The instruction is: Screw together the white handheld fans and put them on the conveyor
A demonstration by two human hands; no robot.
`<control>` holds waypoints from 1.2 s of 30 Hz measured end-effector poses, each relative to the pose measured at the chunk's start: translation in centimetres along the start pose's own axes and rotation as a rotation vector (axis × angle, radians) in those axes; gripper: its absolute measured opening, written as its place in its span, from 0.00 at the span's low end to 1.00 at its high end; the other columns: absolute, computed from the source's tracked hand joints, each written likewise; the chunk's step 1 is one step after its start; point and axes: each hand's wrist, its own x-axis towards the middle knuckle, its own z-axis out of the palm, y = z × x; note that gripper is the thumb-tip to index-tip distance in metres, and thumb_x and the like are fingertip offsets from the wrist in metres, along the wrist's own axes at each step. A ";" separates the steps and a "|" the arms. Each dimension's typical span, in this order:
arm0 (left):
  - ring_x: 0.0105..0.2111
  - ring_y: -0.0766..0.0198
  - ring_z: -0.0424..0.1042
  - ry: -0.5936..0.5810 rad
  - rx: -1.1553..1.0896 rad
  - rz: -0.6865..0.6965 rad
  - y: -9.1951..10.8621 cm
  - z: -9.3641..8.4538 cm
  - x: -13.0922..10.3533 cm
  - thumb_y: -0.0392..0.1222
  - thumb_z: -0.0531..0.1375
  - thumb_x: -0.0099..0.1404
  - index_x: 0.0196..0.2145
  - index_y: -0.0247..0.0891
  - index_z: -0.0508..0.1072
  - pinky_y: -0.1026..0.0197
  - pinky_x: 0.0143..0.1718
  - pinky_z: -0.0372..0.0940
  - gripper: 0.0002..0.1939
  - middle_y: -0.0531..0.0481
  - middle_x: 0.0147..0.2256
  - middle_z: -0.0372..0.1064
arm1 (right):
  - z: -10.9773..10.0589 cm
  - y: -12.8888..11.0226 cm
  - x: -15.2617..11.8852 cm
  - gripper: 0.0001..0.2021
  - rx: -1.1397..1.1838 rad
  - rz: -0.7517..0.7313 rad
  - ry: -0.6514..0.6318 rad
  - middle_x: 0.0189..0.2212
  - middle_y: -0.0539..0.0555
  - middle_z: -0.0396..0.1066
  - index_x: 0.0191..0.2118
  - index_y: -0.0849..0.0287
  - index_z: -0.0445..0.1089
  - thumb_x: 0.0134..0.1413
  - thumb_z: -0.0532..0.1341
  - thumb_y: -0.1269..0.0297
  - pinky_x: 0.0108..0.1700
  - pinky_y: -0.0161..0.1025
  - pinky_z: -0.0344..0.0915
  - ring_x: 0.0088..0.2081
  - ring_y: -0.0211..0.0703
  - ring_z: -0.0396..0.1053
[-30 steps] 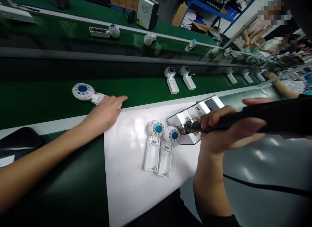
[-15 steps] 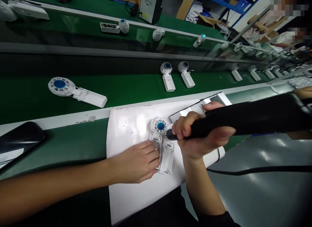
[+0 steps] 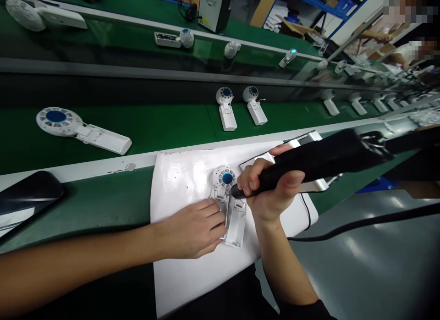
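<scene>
From the head view, the near hand fan (image 3: 224, 177) lay on the white sheet (image 3: 182, 283), its head pointing away from the person and its long handle running back toward the body, under the left hand (image 3: 192, 230). Those fingers lay side by side, curled over the handle; I couldn't tell whether they pinched it or only pressed, as the thumb was hidden. The fan's neck sat just beyond the left fingertips. The right hand (image 3: 266, 198) was wrapped around a black screwdriver (image 3: 309, 159), fingers closed near its front end, thumb lying along the body. Its tip came in from the right, at the neck; whether it touched, I couldn't make out.

A second fan (image 3: 235, 226) lay just beside the first on the right, nearly parallel, its head behind the right hand.

Beyond that hand stood a white box (image 3: 313, 136), mostly covered, so I couldn't see what it held. More fans (image 3: 227, 116) rested on the green belt (image 3: 172, 123).
</scene>
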 end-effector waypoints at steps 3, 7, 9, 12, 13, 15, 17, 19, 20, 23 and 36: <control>0.43 0.53 0.73 0.000 -0.004 0.006 0.0 0.0 0.0 0.46 0.62 0.78 0.40 0.38 0.75 0.50 0.56 0.66 0.10 0.47 0.40 0.74 | 0.1 0.3 0.1 0.26 -0.007 -0.012 0.010 0.16 0.37 0.61 0.46 0.48 0.64 0.61 0.67 0.31 0.16 0.35 0.57 0.12 0.35 0.51; 0.44 0.53 0.73 0.008 -0.013 0.002 0.0 0.0 0.1 0.46 0.63 0.77 0.40 0.38 0.75 0.49 0.56 0.66 0.09 0.47 0.40 0.74 | 0.2 0.3 0.4 0.27 -0.020 -0.021 0.026 0.16 0.37 0.61 0.46 0.48 0.64 0.60 0.67 0.31 0.16 0.36 0.58 0.12 0.35 0.51; 0.44 0.53 0.73 0.007 -0.019 -0.002 0.0 0.0 0.1 0.46 0.63 0.77 0.41 0.37 0.75 0.49 0.56 0.66 0.10 0.47 0.41 0.74 | 0.2 0.1 0.4 0.27 -0.018 -0.021 0.021 0.15 0.37 0.61 0.45 0.48 0.64 0.59 0.67 0.30 0.16 0.36 0.58 0.12 0.35 0.51; 0.44 0.53 0.73 0.002 -0.021 0.002 0.0 0.0 0.0 0.46 0.63 0.78 0.41 0.37 0.75 0.49 0.56 0.67 0.10 0.47 0.41 0.74 | 0.1 -0.1 0.5 0.27 -0.003 -0.014 0.003 0.15 0.37 0.61 0.45 0.48 0.65 0.59 0.68 0.31 0.15 0.36 0.55 0.11 0.36 0.51; 0.44 0.53 0.73 0.002 -0.020 0.003 0.0 -0.1 0.0 0.46 0.63 0.78 0.41 0.38 0.75 0.49 0.56 0.67 0.09 0.47 0.41 0.74 | 0.1 -0.1 0.5 0.26 0.001 -0.009 -0.003 0.15 0.38 0.61 0.45 0.48 0.65 0.60 0.68 0.32 0.15 0.36 0.55 0.11 0.36 0.51; 0.43 0.53 0.72 0.003 -0.018 0.003 -0.1 -0.1 0.0 0.46 0.63 0.77 0.40 0.38 0.75 0.50 0.54 0.67 0.09 0.46 0.41 0.74 | 0.0 -0.1 0.6 0.25 0.009 -0.003 -0.012 0.15 0.38 0.61 0.45 0.47 0.66 0.60 0.69 0.34 0.14 0.37 0.54 0.11 0.36 0.51; 0.43 0.53 0.72 -0.002 -0.018 0.002 -0.1 -0.1 0.1 0.46 0.63 0.78 0.40 0.38 0.75 0.50 0.54 0.67 0.10 0.46 0.40 0.74 | 0.0 -0.1 0.7 0.24 0.021 -0.008 -0.022 0.15 0.38 0.61 0.45 0.47 0.67 0.60 0.70 0.35 0.14 0.37 0.54 0.11 0.36 0.50; 0.43 0.53 0.72 -0.006 -0.019 0.005 -0.1 -0.2 0.1 0.46 0.62 0.78 0.40 0.38 0.75 0.50 0.54 0.67 0.10 0.46 0.40 0.74 | 0.2 -0.2 0.8 0.23 0.044 -0.018 -0.029 0.15 0.38 0.61 0.45 0.47 0.67 0.59 0.70 0.35 0.14 0.36 0.54 0.11 0.36 0.51; 0.43 0.53 0.72 -0.006 -0.018 0.006 -0.1 -0.2 0.1 0.46 0.62 0.78 0.40 0.38 0.75 0.50 0.55 0.67 0.10 0.46 0.40 0.74 | 0.2 -0.2 0.8 0.23 0.055 -0.024 -0.031 0.15 0.38 0.62 0.45 0.47 0.68 0.59 0.71 0.36 0.14 0.36 0.54 0.11 0.36 0.51; 0.44 0.53 0.73 -0.004 -0.014 0.007 -0.1 -0.2 0.1 0.47 0.62 0.78 0.40 0.38 0.75 0.50 0.56 0.67 0.10 0.46 0.41 0.74 | 0.5 -0.4 0.9 0.23 0.074 -0.039 -0.021 0.15 0.38 0.62 0.44 0.48 0.68 0.58 0.72 0.37 0.14 0.36 0.54 0.11 0.36 0.52; 0.43 0.53 0.72 0.000 -0.029 -0.001 -0.1 -0.1 0.1 0.46 0.63 0.78 0.40 0.38 0.75 0.50 0.55 0.68 0.10 0.46 0.40 0.74 | -0.1 0.1 1.0 0.23 0.037 -0.021 -0.032 0.15 0.37 0.60 0.45 0.47 0.66 0.62 0.67 0.35 0.14 0.35 0.56 0.11 0.35 0.50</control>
